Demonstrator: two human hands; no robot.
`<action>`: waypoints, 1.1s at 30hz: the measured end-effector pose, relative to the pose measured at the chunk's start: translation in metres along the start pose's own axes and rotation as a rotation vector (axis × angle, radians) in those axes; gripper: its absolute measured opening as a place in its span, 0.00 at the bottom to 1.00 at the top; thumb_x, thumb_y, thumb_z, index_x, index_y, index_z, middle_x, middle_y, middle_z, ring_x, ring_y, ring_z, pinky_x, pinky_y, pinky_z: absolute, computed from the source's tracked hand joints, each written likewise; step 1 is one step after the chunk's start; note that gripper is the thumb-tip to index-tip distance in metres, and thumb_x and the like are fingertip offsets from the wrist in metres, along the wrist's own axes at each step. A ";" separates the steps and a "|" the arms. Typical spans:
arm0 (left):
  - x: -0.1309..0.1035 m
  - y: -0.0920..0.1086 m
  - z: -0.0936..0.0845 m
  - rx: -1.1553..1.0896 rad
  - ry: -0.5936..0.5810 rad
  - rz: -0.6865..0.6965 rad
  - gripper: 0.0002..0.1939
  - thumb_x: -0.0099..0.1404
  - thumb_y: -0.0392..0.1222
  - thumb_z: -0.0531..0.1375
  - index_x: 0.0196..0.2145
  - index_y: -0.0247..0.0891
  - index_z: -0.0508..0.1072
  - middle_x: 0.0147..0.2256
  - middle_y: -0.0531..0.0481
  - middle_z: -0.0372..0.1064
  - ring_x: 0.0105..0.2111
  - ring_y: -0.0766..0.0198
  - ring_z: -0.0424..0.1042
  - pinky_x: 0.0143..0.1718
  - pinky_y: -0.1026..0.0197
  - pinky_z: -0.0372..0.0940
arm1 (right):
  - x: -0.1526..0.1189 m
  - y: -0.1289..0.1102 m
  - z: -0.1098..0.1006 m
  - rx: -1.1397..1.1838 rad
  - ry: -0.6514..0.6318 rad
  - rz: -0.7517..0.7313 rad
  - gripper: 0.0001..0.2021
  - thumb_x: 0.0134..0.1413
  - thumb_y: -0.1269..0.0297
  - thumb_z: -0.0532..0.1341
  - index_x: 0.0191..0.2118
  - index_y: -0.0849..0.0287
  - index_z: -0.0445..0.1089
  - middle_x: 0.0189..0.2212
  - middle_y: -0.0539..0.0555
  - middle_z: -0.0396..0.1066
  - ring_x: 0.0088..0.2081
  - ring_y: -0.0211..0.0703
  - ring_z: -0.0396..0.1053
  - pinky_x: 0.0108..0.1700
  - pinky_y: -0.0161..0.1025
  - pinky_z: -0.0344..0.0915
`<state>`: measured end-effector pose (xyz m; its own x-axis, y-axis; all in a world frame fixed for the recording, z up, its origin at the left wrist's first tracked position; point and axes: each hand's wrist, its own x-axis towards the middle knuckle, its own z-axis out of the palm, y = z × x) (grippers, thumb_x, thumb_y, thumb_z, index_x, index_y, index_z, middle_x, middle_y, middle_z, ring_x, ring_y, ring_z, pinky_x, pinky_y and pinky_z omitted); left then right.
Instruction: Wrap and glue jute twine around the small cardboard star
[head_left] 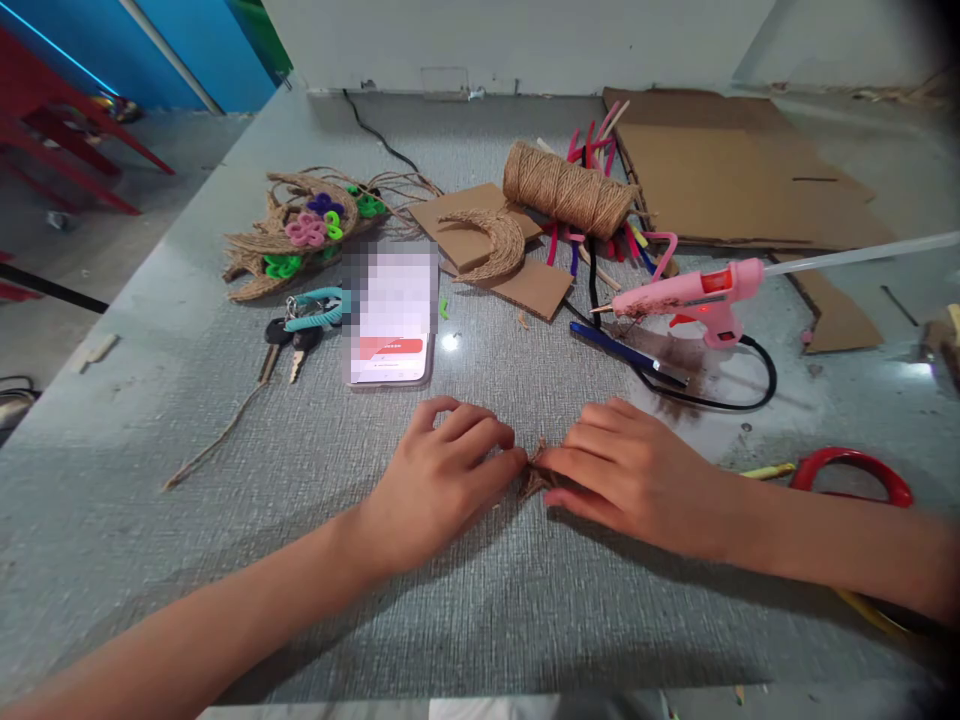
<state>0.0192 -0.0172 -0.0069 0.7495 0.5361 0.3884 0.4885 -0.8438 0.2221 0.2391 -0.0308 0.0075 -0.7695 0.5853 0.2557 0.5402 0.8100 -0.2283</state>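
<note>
As we sweep in from the left, black-headed metal keys on a teal coiled cord [301,342] lie near a lit, pale-edged phone [401,362] on the grey, woven-patterned worktop [300,620]. Now the left hand [442,480], palm down, fingers curled, forefinger tip right at the edge of the small brown star of rough twine [537,482]; the thumb is hidden, so how firmly that grip closes, I cannot tell! And centre stage, the star itself, low over the worktop between both hands: light, surely, fairly stiff, too coarse to slip, I'd judge, though those thin points could bend or fray under a hard squeeze. Best hold? Two opposite points, pinched softly, close in to the body! Across to the right hand [637,470], grip narrowed to a light pinch, star between forefinger and thumb, and beyond it the pink plastic glue gun [716,300], nozzle facing left, then a red looped handle [851,456] beside the forearm
</note>
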 end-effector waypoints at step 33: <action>0.000 -0.005 -0.002 -0.344 -0.119 -0.203 0.06 0.64 0.37 0.56 0.32 0.40 0.73 0.32 0.53 0.70 0.35 0.63 0.64 0.40 0.57 0.53 | -0.003 0.014 0.014 0.204 0.011 0.075 0.09 0.60 0.61 0.56 0.37 0.59 0.70 0.29 0.50 0.68 0.33 0.38 0.59 0.36 0.37 0.52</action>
<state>0.0157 -0.0128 -0.0066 0.7093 0.6746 0.2044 0.4694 -0.6683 0.5771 0.2441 -0.0219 -0.0092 -0.7256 0.6446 0.2411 0.5146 0.7408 -0.4318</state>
